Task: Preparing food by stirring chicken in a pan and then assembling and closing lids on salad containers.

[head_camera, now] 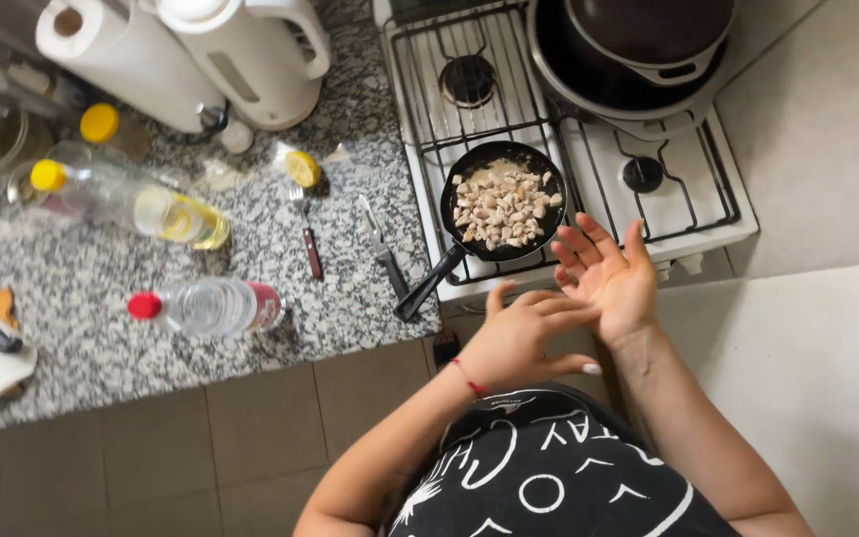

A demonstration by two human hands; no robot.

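A small black frying pan (547, 164) with pale diced pieces (502, 207) in it sits on the front left burner of a white gas stove (708, 214); its handle (429, 283) points toward me. My right hand (608, 273) is held open, palm up, just in front of the stove edge, right of the pan. My left hand (521, 333), a red thread at its wrist, lies flat with its fingers touching the heel of my right palm. Neither hand holds anything.
On the granite counter (82, 328) lie a knife (383, 249), a fork (305, 229), a lemon half (302, 168), a yellow-capped oil bottle (131, 204) and a red-capped bottle (206, 306). A paper towel roll (121, 50), a white kettle (251, 50) and dark stacked pots (638, 45) stand behind.
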